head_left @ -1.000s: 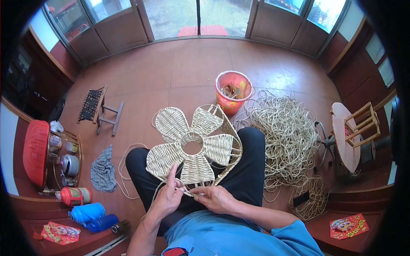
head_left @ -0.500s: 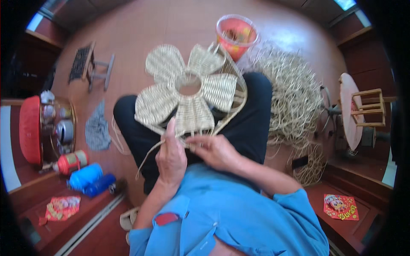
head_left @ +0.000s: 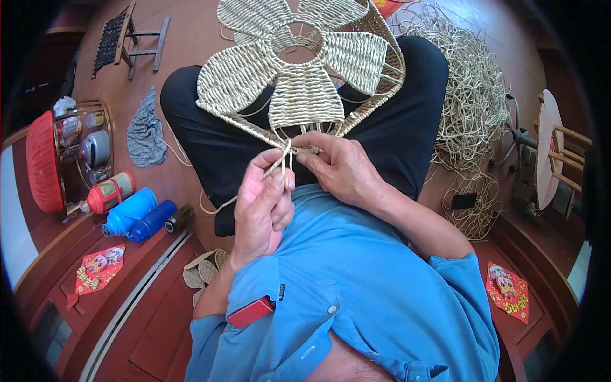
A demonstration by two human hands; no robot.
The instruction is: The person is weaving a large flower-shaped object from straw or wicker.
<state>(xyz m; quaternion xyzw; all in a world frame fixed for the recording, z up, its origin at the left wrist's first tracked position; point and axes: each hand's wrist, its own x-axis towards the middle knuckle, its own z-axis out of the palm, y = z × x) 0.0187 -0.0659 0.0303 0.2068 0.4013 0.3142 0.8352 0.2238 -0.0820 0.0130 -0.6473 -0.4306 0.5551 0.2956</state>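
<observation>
Across my lap lies a woven straw frame point(head_left: 305, 108) shaped like a flower, with wide petals around an open ring and a basket-like side wall behind. At its near edge my left hand point(head_left: 267, 197) pinches a pale straw cord point(head_left: 286, 159) that forms a small loop. The cord's loose end point(head_left: 216, 209) trails off to the left below that hand. Close beside it, my right hand point(head_left: 344, 167) has its thumb and forefinger closed on the woven edge where the cord meets it.
A big tangled heap of straw cord point(head_left: 474, 95) lies on the floor to the right. Left are a grey cloth point(head_left: 146, 130), a small stool point(head_left: 130, 38), blue bottles point(head_left: 130, 212) and a red basin point(head_left: 43, 162). A round wooden stool point(head_left: 548, 149) lies sideways at right.
My left hand has gone from an upright flat pose to pinching the cord, now in a loop. The view has shifted, so the straw piece sits higher and the bucket is mostly out of sight.
</observation>
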